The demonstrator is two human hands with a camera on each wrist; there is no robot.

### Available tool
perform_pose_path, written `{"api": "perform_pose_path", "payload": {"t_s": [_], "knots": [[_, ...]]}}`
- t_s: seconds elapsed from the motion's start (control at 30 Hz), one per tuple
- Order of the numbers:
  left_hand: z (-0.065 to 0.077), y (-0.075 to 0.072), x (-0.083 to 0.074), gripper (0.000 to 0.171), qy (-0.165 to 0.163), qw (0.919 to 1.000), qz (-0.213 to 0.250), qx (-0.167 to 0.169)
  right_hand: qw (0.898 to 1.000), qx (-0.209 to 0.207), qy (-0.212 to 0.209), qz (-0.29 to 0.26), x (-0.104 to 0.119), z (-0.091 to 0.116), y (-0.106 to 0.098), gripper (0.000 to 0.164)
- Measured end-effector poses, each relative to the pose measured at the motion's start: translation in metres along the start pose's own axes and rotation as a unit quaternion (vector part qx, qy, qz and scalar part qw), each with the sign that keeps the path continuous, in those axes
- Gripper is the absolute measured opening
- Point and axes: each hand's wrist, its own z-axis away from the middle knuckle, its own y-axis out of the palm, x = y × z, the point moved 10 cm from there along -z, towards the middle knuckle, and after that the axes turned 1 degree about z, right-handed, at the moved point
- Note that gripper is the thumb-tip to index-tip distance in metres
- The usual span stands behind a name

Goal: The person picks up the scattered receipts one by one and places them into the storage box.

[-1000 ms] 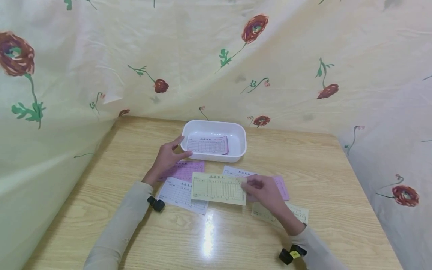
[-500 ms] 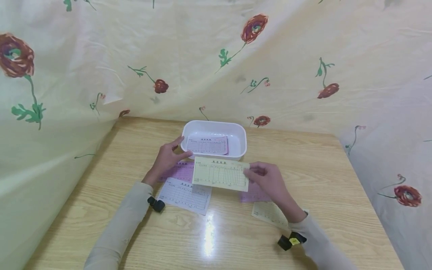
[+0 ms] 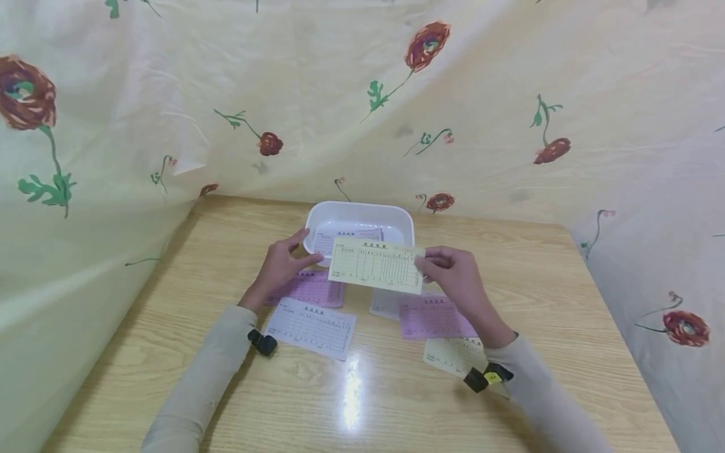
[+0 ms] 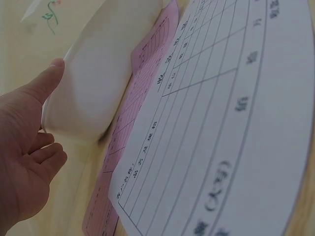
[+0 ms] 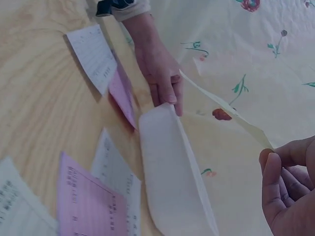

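My right hand (image 3: 453,274) pinches a pale yellow receipt slip (image 3: 374,264) by its right end, between thumb and fingers. The slip is held up over the front rim of a white plastic basin (image 3: 399,217) and covers part of it in the head view. Inside the basin lies a white receipt slip (image 3: 323,244) with a pink edge beneath it. My left hand (image 3: 281,261) holds the basin's left front corner; its thumb (image 4: 51,73) and fingers are at the rim in the left wrist view. The right wrist view shows the yellow slip (image 5: 229,108) nearly edge-on.
On the wooden table (image 3: 272,402), left of middle, lie a pink slip (image 3: 317,290) and a white slip (image 3: 311,330). Right of middle are another white slip (image 3: 382,302), a pink slip (image 3: 427,319) and a yellow slip (image 3: 453,355), partly under the right arm. A flowered cloth (image 3: 340,94) hangs behind.
My right hand has lifted the yellow slip away from the slips on the table, up and forward to the basin's front rim. The left hand has stayed at the basin's corner.
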Motion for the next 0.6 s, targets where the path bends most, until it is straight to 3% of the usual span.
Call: {"api": "perform_pose_path", "payload": {"t_s": [0.27,0.6], "knots": [[0.0,0.0,-0.001,0.092,-0.001,1.0,0.002,0.003,1.0,-0.012,-0.016,-0.01,0.013,-0.018,-0.004,0.03],[0.0,0.0,-0.002,0.091,-0.001,0.9999,0.012,0.005,0.999,-0.022,-0.006,-0.036,0.018,-0.043,-0.003,0.031]]}}
